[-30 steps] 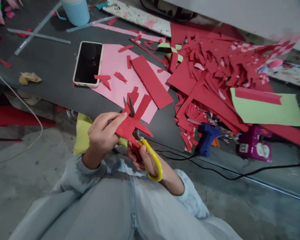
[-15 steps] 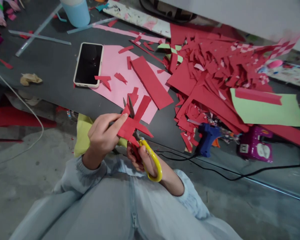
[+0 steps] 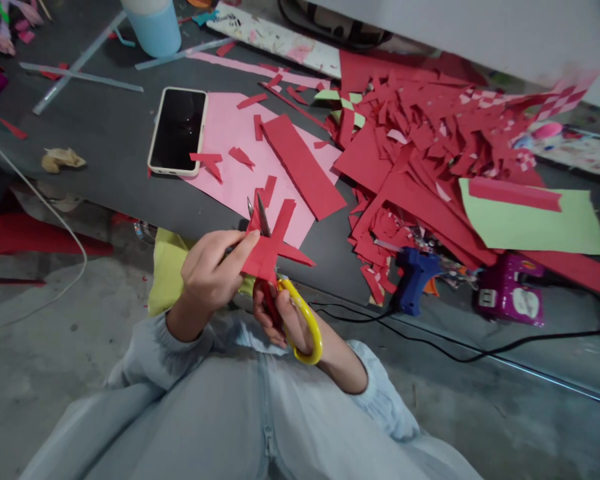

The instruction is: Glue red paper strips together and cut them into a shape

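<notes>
Pinched in my left hand [image 3: 213, 267] is a piece of red paper [image 3: 263, 257] cut into several pointed arms. My right hand [image 3: 290, 317] grips a pair of scissors [image 3: 307, 333] with one yellow and one red handle loop. The slightly parted blade tips poke out beyond the far edge of the paper, close to my left thumb and fingers; the paper hides the middle of the blades. Just past the tips, a pink sheet [image 3: 225, 133] lies on the table with a red paper strip [image 3: 305, 167] and small red scraps on it.
A phone [image 3: 177, 130] rests partly on the pink sheet. To the right spreads a heap of red paper scraps [image 3: 420, 133], with a green sheet [image 3: 530, 220] beside it. A blue glue gun [image 3: 415, 280] with a black cable sits near the table edge. A blue cup [image 3: 155, 30] stands behind.
The red paper has shifted slightly right and turned a little in my left hand. It covers more of the scissors near their pivot now. My right hand is nearly where it was.
</notes>
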Tool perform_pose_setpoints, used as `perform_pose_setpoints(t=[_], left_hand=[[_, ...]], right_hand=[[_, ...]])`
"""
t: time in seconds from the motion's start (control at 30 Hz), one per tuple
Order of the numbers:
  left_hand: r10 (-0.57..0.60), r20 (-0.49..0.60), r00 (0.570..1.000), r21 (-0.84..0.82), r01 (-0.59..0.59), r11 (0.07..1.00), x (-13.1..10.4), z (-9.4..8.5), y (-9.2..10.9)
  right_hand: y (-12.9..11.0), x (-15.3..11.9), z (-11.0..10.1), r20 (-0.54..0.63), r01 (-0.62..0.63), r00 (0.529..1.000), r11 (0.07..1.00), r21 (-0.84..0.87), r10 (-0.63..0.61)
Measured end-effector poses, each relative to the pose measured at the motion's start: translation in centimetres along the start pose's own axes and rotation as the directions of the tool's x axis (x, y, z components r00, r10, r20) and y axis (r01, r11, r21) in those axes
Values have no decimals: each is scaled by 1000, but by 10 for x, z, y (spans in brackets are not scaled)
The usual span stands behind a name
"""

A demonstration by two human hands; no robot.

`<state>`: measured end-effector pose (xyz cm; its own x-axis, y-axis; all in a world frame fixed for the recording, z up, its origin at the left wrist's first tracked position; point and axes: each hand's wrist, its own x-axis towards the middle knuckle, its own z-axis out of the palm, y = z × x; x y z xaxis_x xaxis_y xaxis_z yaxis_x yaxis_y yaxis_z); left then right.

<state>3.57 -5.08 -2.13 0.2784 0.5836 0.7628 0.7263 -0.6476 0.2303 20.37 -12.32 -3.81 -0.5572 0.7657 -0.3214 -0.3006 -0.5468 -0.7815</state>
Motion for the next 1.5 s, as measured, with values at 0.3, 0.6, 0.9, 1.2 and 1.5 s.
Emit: perform_pose_setpoints(t=[0.3, 0.6, 0.9, 1.2, 1.5], left_hand=[[26, 8, 1000, 4, -26, 1000, 1, 1, 1], [20, 20, 1000, -10, -20, 1000, -2, 1, -1], [36, 14, 999, -18, -36, 999, -3, 1, -3], [21, 17, 1000, -22, -21, 1000, -3, 1, -3], [-2, -1, 1000, -27, 2, 1000, 0, -3, -2]], right_hand=[[4, 3, -1, -33, -5, 999, 999, -50, 3], [-1, 2, 0, -41, -8, 999, 995, -103, 4], [-7, -5, -3, -72, -36, 997, 970, -242, 19], [-5, -6, -7, -74, -56, 997, 965, -255, 39], [-11, -8, -6, 50, -6, 999, 989, -145, 13]])
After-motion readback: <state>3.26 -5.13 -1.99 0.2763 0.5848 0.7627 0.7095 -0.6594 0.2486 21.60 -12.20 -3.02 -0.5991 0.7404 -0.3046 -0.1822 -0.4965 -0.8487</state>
